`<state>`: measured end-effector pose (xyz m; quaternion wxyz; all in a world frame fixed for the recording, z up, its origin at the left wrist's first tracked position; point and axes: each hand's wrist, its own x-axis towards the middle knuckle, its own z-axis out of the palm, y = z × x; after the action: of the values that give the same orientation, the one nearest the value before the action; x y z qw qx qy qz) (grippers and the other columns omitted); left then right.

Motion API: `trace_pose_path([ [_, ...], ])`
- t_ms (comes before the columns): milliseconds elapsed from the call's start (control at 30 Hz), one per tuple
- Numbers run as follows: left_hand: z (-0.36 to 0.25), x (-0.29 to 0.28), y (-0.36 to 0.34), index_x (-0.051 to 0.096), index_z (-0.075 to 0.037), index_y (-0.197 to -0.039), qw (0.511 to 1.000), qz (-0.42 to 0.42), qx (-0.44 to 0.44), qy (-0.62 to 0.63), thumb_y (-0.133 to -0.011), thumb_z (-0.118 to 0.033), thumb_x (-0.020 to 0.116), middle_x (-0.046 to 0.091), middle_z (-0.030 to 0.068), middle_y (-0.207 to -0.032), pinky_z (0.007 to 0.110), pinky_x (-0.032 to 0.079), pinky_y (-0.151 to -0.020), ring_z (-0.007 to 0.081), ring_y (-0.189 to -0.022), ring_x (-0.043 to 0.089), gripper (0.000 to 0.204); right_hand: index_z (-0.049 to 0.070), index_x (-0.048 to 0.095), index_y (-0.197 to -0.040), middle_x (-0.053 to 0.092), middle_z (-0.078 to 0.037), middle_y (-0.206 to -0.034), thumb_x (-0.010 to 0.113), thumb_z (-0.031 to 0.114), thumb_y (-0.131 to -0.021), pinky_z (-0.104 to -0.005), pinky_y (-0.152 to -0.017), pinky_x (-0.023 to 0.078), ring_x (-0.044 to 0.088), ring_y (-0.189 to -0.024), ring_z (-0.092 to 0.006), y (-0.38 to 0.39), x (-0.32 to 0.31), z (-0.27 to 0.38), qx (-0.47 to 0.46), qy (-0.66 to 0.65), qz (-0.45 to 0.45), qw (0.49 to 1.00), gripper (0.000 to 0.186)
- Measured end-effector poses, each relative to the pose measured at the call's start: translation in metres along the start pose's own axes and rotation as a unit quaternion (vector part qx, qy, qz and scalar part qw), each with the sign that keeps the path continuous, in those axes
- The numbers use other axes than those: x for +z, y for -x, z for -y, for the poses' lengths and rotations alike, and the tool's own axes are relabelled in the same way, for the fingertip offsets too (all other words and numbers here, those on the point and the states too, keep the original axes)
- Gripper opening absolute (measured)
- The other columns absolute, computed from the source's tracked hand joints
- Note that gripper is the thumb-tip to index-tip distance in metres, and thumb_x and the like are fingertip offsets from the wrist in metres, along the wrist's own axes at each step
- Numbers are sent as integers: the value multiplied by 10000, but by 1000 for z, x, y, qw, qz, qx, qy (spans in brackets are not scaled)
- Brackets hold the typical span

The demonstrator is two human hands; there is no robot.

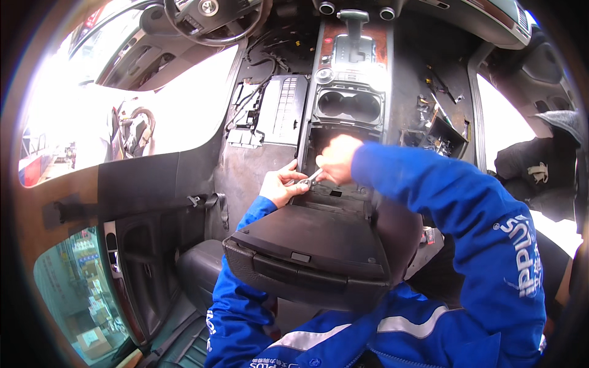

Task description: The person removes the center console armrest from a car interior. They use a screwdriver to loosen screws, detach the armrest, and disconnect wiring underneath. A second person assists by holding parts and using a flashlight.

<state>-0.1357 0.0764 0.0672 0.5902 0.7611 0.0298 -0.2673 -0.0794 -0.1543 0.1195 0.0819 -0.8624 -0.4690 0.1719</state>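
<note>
My right hand (338,159) is closed round the handle of a small silver wrench (315,176) over the opened centre console (314,138). The wrench's ring end lies at the console's left edge. My left hand (283,185) comes in from the left side, its bent fingers and thumb pinching at that ring end. Whatever fastener sits under the wrench is hidden by the fingers. Close below both hands, the console's black armrest lid (307,239) is tipped back toward me.
Ahead are cup holders (348,107) and a gear lever (354,27). A module with cables (282,107) lies on the left floor. A black tray of small parts (443,138) and loose tools stand on the right floor. The steering wheel (215,21) is at far left.
</note>
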Motion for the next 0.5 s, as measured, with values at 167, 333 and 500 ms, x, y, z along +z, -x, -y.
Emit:
trace_pose_path([
  [167, 0, 0, 1, 704, 14, -1000, 1000, 3, 6, 16, -696, -16, 775, 348, 340, -1394, 355, 462, -926, 267, -1297, 431, 314, 42, 700, -891, 685, -165, -829, 511, 496, -894, -430, -774, 513, 665, -852, -282, 26, 18, 42, 225, -260, 94, 934, 492],
  [333, 4, -1, 0, 692, 42, -1002, 996, -16, -40, 78, -737, -36, 756, 436, 256, -1379, 299, 484, -866, 195, -1071, 605, 284, 74, 693, -839, 675, -111, -818, 660, 450, -804, -434, -743, 504, 665, -811, -257, -22, 13, -7, 50, -59, 67, 995, 378],
  [500, 7, -1, 1, 686, 41, -1018, 991, -40, -90, 96, -757, -47, 751, 530, 189, -1318, 288, 477, -847, 113, -921, 620, 283, 77, 681, -888, 626, -93, -1031, 686, 414, -731, -408, -919, 445, 543, -1093, -264, -92, -5, -23, -242, 128, -142, 951, 373],
])
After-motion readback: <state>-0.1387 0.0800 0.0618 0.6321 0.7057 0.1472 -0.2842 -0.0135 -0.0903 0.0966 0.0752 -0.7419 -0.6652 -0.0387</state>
